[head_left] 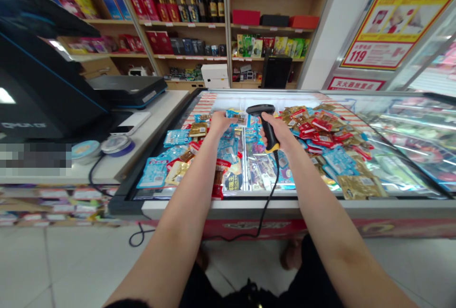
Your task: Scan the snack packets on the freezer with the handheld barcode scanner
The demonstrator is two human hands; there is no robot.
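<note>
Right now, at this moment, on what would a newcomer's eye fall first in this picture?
Probably the black-and-yellow scanner in the person's right grip, near the picture's centre. Next, on the glass-topped case, a mostly red-and-gold heap of packets lies to the right and a looser, bluer spread to the left, where the left grip holds a blue packet. The yellow-and-red poster marked 119 stands out at upper right.

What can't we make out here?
Head view: print on the small blue plastic packet at the left hand, too small and blurred.
Head view: grip of the black-and-yellow handheld scanner, partly covered by the right hand.
Head view: thin black cable, lost behind the left forearm.
Head view: large black electronic terminal, cut off by the left edge.
</note>
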